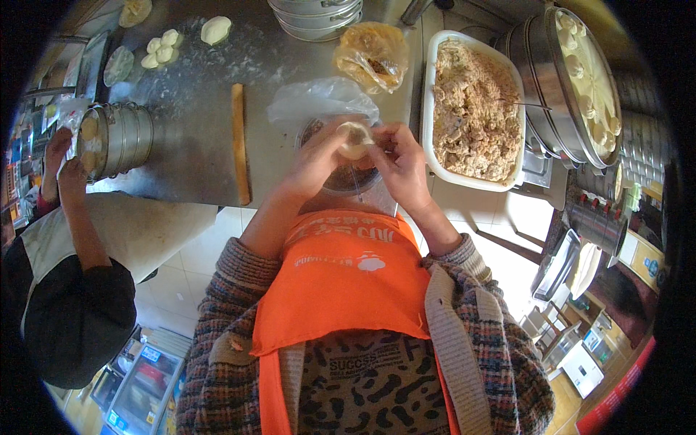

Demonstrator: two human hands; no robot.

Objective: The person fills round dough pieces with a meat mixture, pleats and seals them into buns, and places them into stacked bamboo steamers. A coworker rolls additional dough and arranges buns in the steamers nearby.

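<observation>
Between my hands is a small round of pale dough point(354, 142), its edge gathered. My left hand point(322, 155) cups it from the left, and the fingers of my right hand point(399, 157) pinch its right edge. Below the dough sits a round bowl of dark filling point(348, 179), partly hidden by my hands. A clear plastic bag point(323, 99) lies just beyond it. To the right stands a white tub point(429, 117) heaped with a light brown minced filling point(476, 114).
A wooden stick point(239, 144) lies on the floured metal table point(190, 119). Dough pieces point(163, 49) lie at the back left. A yellowish bag point(375, 51) and steamers point(318, 16) stand behind. Steamer trays with buns point(587, 92) are at right. A co-worker's hands touch a steamer point(122, 138) at left.
</observation>
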